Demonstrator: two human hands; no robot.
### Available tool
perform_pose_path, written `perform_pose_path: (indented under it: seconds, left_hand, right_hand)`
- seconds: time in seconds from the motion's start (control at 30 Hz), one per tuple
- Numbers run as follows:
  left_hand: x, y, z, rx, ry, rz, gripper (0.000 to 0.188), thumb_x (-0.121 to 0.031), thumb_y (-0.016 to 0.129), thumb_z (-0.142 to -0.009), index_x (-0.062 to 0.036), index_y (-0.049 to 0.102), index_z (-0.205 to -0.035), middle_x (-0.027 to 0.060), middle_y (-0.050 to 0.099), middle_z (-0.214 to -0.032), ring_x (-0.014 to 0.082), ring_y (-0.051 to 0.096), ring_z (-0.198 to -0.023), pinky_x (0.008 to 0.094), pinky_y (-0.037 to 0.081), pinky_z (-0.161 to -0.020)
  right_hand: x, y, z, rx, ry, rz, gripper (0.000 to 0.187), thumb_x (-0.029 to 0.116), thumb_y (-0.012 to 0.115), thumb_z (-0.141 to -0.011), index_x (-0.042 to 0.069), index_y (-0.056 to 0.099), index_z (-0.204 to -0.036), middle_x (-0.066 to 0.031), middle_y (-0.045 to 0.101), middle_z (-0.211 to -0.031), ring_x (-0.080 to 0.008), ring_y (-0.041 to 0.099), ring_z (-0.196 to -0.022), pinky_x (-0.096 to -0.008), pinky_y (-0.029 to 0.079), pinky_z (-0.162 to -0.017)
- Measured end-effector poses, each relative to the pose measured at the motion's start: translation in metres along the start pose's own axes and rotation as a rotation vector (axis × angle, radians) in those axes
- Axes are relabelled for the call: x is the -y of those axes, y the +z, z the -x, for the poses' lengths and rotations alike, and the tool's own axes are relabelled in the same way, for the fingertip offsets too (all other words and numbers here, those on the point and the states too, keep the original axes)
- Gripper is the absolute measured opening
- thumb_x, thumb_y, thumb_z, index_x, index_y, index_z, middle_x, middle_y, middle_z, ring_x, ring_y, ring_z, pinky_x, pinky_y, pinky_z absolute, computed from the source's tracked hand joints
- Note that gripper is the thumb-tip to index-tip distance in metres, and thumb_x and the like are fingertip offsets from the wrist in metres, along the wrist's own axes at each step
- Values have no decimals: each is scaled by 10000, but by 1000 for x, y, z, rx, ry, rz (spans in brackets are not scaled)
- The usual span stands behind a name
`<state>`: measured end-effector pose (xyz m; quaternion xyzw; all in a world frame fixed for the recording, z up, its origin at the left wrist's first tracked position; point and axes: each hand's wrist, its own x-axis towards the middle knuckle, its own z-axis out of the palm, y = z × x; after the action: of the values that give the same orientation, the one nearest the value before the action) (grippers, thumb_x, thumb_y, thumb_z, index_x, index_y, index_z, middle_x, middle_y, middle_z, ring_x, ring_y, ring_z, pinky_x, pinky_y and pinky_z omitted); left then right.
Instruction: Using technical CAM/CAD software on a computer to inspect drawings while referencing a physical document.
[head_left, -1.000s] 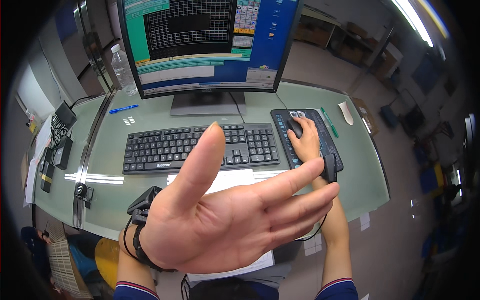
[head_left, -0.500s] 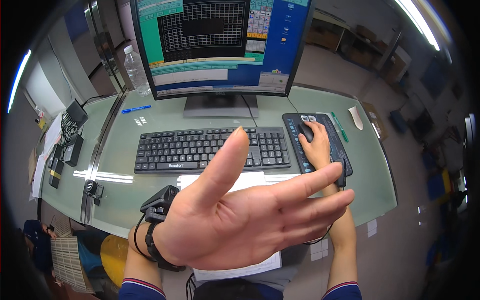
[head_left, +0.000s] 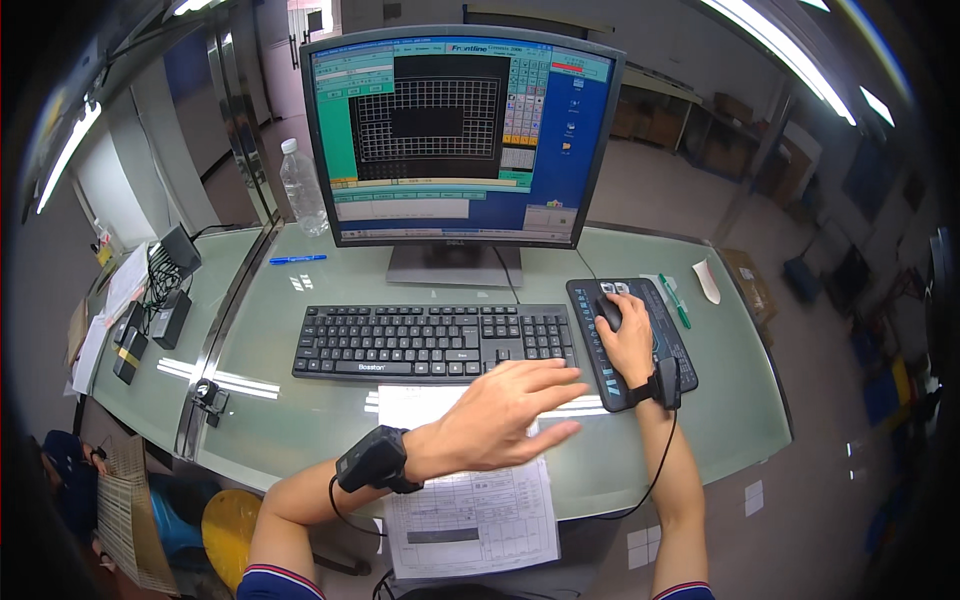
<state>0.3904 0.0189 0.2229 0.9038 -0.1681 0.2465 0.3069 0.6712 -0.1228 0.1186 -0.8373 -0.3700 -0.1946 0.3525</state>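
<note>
At the far left of the frame, a tangle of black cables (head_left: 165,280) above a black box (head_left: 170,318); further in, toward upper left, a clear bottle (head_left: 303,188) and, just below, a blue pen (head_left: 298,260). At centre, a black keyboard (head_left: 400,338), long axis across the frame, below a lit monitor (head_left: 460,190). At lower centre, a printed sheet (head_left: 470,510), partly covered by the left hand (head_left: 495,415). Holds that hand released and grasping nothing, back up, fingers pointing right, overlapping in view the keyboard's lower right edge; cannot tell whether in contact there. Right of centre, a black mouse (head_left: 606,312) on a dark pad (head_left: 592,345), the pad's long axis running up the frame and leaning left at its top. Grasps the mouse lightly with the right hand (head_left: 632,340), the nearer one; finds it up and slightly right of the left fingertips, apart from them. Farther right, a green pen (head_left: 674,302), then a pale scrap (head_left: 706,282).
</note>
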Motion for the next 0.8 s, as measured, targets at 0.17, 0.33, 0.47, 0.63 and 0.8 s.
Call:
perform_pose_path:
  seconds: [0.17, 0.33, 0.47, 0.63, 0.8]
  left_hand:
    - [66, 2, 64, -213, -260, -51, 288, -175, 653, -979, -73, 818, -766, 88, 760, -1218, 294, 586, -1344, 445, 426, -1107]
    - [85, -12, 69, -383, -396, 2, 323, -42, 546, -840, -7, 816, -1011, 78, 789, -793, 293, 599, -1328, 465, 387, -1138]
    - [92, -5, 73, -520, -289, -91, 341, -61, 552, -963, -44, 777, -706, 62, 788, -793, 238, 715, -1141, 449, 448, -1073]
    - [84, 0, 73, -515, -335, -55, 237, -67, 549, -1051, -22, 701, -1227, 142, 732, -1013, 182, 768, -876, 290, 533, -698]
    - [84, -6, 77, -572, -424, -38, 463, 106, 485, -971, -1, 625, -1399, 194, 741, -1073, 195, 774, -987, 294, 642, -704]
  right_hand:
    - [11, 1, -1, -8, 11, -26, 436, 193, 750, -851, 59, 674, -1259, -176, 597, -1339, -401, 579, -1226, -465, 484, -1050]
    - [3, -2, 1, -1, -9, -5, 429, 192, 746, -858, 54, 667, -1256, -181, 602, -1325, -410, 579, -1220, -463, 484, -1047]
    - [6, -1, -4, 0, -38, -14, 435, 188, 744, -860, 46, 669, -1265, -188, 612, -1319, -406, 601, -1192, -462, 484, -1041]
    - [0, -3, -2, 14, -44, 24, 427, 192, 747, -861, 48, 678, -1256, -193, 617, -1319, -406, 603, -1198, -459, 486, -1043]
    - [6, 0, -4, 30, -55, 33, 424, 200, 745, -873, 48, 679, -1264, -209, 619, -1320, -397, 604, -1220, -451, 485, -1058]
